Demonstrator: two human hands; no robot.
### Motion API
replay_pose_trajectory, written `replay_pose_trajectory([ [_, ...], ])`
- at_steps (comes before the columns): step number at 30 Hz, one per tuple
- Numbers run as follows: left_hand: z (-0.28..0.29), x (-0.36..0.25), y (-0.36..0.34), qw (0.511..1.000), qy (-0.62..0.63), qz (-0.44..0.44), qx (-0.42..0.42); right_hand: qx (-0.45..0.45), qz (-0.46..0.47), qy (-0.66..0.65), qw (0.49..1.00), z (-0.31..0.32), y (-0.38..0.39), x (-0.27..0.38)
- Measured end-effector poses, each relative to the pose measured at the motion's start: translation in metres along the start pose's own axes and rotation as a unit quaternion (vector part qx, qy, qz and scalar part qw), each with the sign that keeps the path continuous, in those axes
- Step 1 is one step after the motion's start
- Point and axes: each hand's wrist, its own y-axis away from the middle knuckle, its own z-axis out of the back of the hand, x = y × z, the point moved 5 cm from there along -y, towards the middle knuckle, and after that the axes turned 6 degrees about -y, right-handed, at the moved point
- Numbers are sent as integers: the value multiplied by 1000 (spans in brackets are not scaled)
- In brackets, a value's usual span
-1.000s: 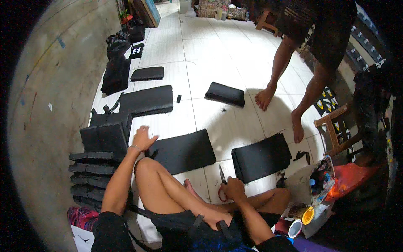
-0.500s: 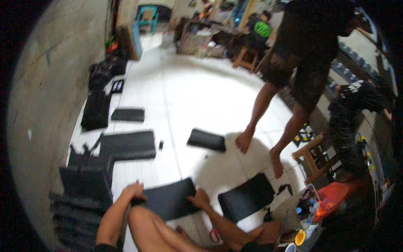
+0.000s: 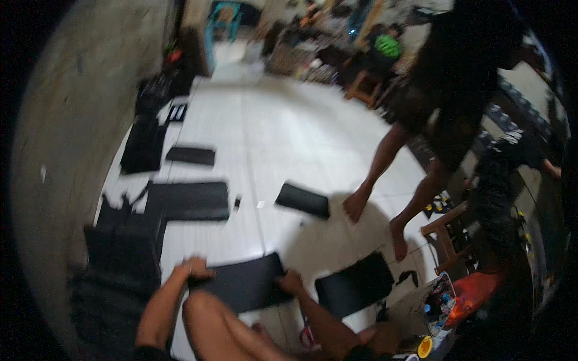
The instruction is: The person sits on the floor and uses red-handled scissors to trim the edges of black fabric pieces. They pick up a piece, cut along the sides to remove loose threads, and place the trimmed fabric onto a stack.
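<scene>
Two hands are placed at opposite edges of one black sheet (image 3: 244, 284). At the left edge, the left hand (image 3: 195, 269) is laid near the upper corner, with the material touched by it; whether that grip is pressed together or spread cannot be told through the blur. At the right edge, the right hand (image 3: 291, 281) is set with its fingers bent against the border; a pinch is suggested there but cannot be confirmed. The sheet is thus kept between the two grips, low over the white tiled floor (image 3: 223, 129), just beyond the bent left knee (image 3: 198, 305). The step in hand is judged to be the positioning of this sheet; for the next move, an even hold on both edges seems to be called for, so that neither side is left to drag.

Just beside the right forearm (image 3: 322, 316), a red looped handle (image 3: 305, 337) is partly seen. To the right, a second black piece (image 3: 355, 284) is laid apart from the sheet. Farther out, a smaller black piece (image 3: 303, 200) is found near a standing co-worker's foot (image 3: 355, 207), and a wide black piece (image 3: 189, 200) is placed beside a tiny dark block (image 3: 237, 203). Along the wall (image 3: 90, 120), dark piles (image 3: 120, 253) are gathered; at the far right, a wooden stool (image 3: 442, 243) and an orange-red bag (image 3: 472, 293) are seen
</scene>
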Motion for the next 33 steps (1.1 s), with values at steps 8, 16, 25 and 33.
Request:
replay_pose_trajectory([
  [8, 20, -19, 27, 990, 4, -64, -124, -45, 9, -51, 998, 21, 20, 0],
  [16, 6, -3, 19, 980, 48, -84, -176, -98, 45, -69, 992, 13, -13, 7],
  [25, -14, -5, 36, 951, 244, -60, -180, -67, 132, 14, 989, 46, -101, 90],
  [33, -20, -71, 18, 956, 258, -134, 21, -76, 262, 161, 948, 46, -140, 151],
])
